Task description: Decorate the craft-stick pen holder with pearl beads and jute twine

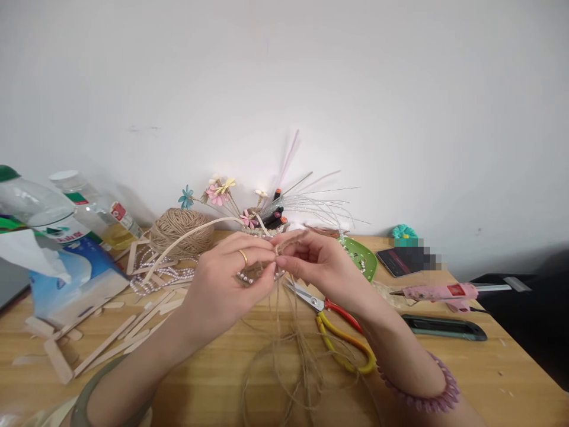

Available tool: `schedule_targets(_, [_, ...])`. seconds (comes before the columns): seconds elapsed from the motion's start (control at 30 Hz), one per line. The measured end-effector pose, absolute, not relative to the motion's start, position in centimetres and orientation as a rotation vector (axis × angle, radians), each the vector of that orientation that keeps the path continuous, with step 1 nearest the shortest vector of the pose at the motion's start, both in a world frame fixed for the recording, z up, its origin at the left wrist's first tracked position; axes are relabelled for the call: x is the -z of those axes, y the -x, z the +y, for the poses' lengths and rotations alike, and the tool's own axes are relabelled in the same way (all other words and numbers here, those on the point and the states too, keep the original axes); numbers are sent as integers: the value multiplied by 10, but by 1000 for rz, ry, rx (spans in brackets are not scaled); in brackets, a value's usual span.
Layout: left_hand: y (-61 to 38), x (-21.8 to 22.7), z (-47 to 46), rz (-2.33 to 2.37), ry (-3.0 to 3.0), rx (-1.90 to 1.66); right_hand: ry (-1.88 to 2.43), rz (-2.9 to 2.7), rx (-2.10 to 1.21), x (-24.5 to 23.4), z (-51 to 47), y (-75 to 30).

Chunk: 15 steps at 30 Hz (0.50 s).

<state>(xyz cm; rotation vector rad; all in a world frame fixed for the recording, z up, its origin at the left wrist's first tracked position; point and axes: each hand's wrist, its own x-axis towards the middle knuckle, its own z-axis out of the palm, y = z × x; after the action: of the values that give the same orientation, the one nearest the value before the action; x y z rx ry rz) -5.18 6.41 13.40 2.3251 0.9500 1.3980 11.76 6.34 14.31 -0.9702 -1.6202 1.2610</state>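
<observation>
Both hands meet above the middle of the table, fingertips almost touching. My left hand [235,267], with a ring on one finger, is closed in a pinch on jute twine. A string of pearly beads [249,279] shows under its fingers, partly hidden. My right hand [317,261] pinches the same jute twine [290,242] between thumb and fingers. Loose strands hang from the hands and coil on the tabletop below. Just beneath my right hand lie scissors [326,314] with red and yellow handles. A pale curved strip [191,234] arches behind my left hand.
At left are plastic bottles [48,207], a blue tissue pack [84,273], wooden sticks [106,344] and a twine ball [182,231]. Artificial flowers [217,193] stand behind. Rightward lie a green tray [362,261], phone [400,261], pink glue gun [440,292] and dark green cutter [444,327].
</observation>
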Motion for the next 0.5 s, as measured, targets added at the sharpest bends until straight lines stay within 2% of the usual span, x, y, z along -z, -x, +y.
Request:
schedule_targets(0.23, [55,-142,70,1059,-1562,-997,1016,-1639,-1302,-141,65,-115])
schedule_targets(0.5, [55,-140,78,1017,-1442,-946,959,-1690,-1303,-136,64,-111])
